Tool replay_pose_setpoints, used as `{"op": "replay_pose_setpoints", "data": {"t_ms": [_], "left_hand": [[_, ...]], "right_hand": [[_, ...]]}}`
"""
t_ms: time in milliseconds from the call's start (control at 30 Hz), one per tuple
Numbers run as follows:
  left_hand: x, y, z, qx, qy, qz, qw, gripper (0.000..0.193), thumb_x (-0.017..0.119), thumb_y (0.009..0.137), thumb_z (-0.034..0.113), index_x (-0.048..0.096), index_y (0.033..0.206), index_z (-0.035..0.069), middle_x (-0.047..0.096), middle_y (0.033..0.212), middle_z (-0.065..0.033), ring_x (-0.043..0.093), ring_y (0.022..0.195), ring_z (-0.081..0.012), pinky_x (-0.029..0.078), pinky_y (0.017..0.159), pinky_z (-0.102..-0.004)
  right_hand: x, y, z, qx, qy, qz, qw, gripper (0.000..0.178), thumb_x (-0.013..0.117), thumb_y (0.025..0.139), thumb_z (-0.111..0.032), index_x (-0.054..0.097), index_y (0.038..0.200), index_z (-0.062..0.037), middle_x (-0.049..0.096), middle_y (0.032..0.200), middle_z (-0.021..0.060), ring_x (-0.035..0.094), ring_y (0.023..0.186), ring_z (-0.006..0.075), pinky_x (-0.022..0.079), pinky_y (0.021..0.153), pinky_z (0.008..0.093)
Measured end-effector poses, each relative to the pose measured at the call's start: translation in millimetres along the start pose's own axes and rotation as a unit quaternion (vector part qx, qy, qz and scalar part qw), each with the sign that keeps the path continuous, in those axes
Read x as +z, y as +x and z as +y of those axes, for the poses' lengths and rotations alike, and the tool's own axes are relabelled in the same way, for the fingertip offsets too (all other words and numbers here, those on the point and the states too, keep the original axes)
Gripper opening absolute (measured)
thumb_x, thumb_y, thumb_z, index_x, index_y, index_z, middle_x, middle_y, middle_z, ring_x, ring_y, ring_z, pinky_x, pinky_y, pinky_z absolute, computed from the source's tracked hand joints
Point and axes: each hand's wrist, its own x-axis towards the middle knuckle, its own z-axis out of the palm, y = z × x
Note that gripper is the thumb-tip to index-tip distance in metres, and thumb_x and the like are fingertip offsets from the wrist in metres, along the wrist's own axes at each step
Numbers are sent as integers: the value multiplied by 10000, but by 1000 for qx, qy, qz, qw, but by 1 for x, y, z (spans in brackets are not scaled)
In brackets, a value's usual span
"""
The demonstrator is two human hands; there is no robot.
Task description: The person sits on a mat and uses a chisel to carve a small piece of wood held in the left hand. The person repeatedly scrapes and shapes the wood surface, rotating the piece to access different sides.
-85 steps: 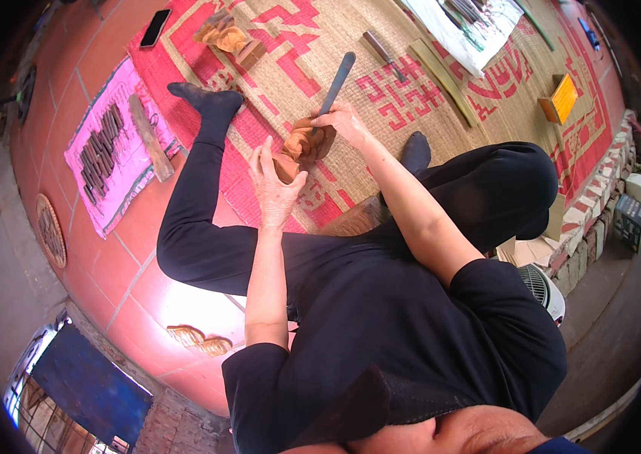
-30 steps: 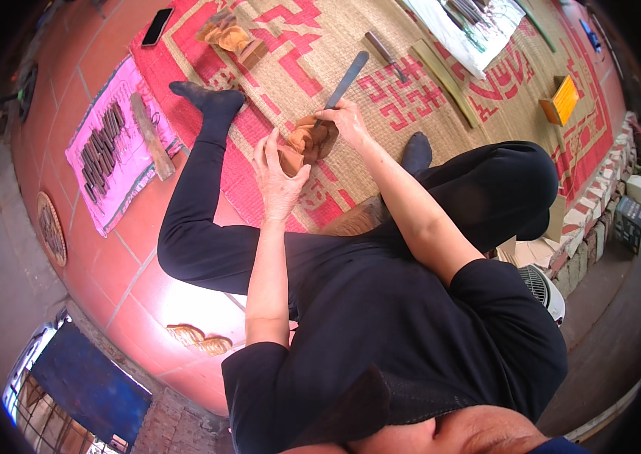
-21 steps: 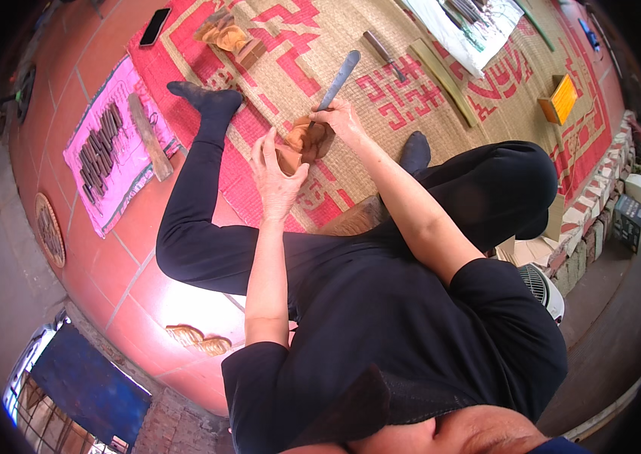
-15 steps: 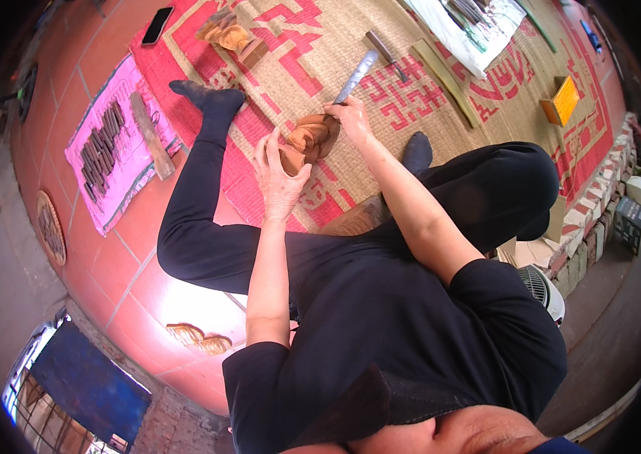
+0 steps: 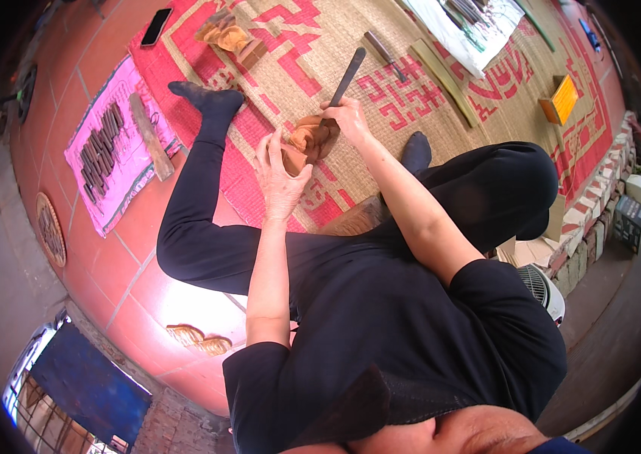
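A reddish-brown wood carving (image 5: 309,138) with rounded, curving shapes rests between my legs on the mat. My left hand (image 5: 278,174) is closed around its near left side, thumb and fingers on either side of the block. In my right hand (image 5: 347,121) is a long flat metal file (image 5: 348,76), gripped low down, its rounded end pointing up and away. The file's lower end is hidden by my fingers at the carving's far right side, so I cannot tell whether it touches the wood. A second carving (image 5: 228,38) of similar shape lies farther off on the mat.
A red-patterned straw mat (image 5: 441,144) spreads before me. On it lie a dark-handled tool (image 5: 385,55), a wooden strip (image 5: 445,83), a yellow-orange block (image 5: 559,101) and a white cloth (image 5: 460,34) with tools. Left are a phone (image 5: 156,27) and a pink cloth (image 5: 104,200) bearing several chisels.
The file has turned in my right hand: its far end swung left and its face went from bright to dark. My right hand shifted slightly left; my left hand stays on the carving.
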Motion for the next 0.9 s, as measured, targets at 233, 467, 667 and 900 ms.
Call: {"op": "replay_pose_setpoints", "data": {"t_ms": [233,467,667,900], "left_hand": [[-3,0,2,-21,-27,-2,999,959,818,628,180,342,1460,177,356,1376,-143,379,1276,-351,344,1078,-468],[-2,-1,3,-15,-25,-2,1000,956,816,632,177,340,1462,180,353,1383,-152,368,1288,-357,337,1083,-467],[-3,-1,2,-26,-38,2,999,952,817,628,170,350,1457,178,359,1379,-151,374,1284,-352,344,1080,-465],[0,-1,1,2,-3,-8,1000,950,817,626,150,353,1455,175,362,1380,-143,379,1280,-342,349,1078,-464]], "right_hand": [[8,-11,-12,-9,-65,-7,998,279,749,700,-139,715,937,4,711,803,87,653,737,158,506,687,296],[0,-1,-1,9,-9,-27,1000,283,752,705,-142,717,949,-4,703,805,69,647,753,145,502,701,285],[4,-6,-5,-5,-4,-33,999,294,741,713,-129,707,966,16,699,825,67,640,766,134,504,712,276],[-6,-2,-7,24,28,-51,998,278,752,724,-115,703,959,25,699,842,70,642,778,139,508,719,279]]}}
